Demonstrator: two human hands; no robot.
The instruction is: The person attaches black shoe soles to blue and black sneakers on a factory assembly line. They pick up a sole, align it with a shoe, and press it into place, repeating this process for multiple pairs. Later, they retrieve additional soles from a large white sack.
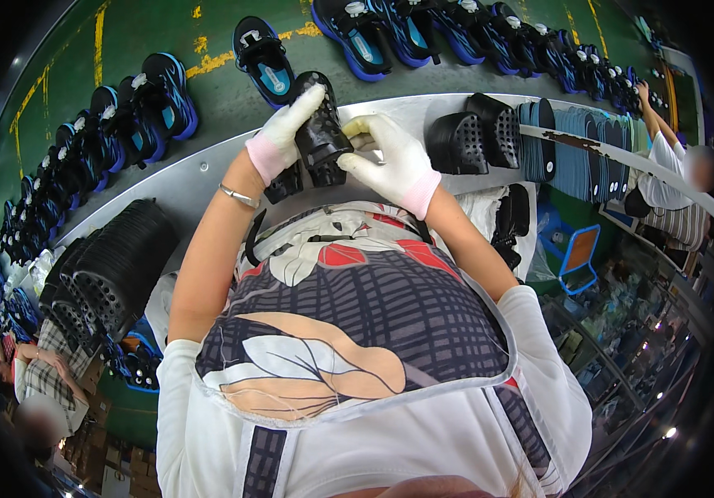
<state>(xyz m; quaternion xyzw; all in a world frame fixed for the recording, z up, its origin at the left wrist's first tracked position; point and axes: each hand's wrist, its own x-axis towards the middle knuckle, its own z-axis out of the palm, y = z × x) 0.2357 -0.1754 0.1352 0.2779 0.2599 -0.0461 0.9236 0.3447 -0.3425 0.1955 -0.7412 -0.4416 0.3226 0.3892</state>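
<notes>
Left hand (pixel 284 133), white glove with pink cuff: grip around a black shoe insert (pixel 320 133), perforated, tilted. Right hand (pixel 394 158), gloved alike: fingertips at the insert's edge; pinch unclear. Metal counter (pixel 201 168), curved by the lens. Black-and-blue shoes (pixel 168 97), in a long line on a green surface (pixel 143 41) beyond the counter. Spare inserts (pixel 119 259), black: stacked at left, two more at right. Insoles (pixel 594 153), blue and black, upright in a row. Apron (pixel 365 295), leaf-patterned. Two co-workers (pixel 662 187), one each side.
</notes>
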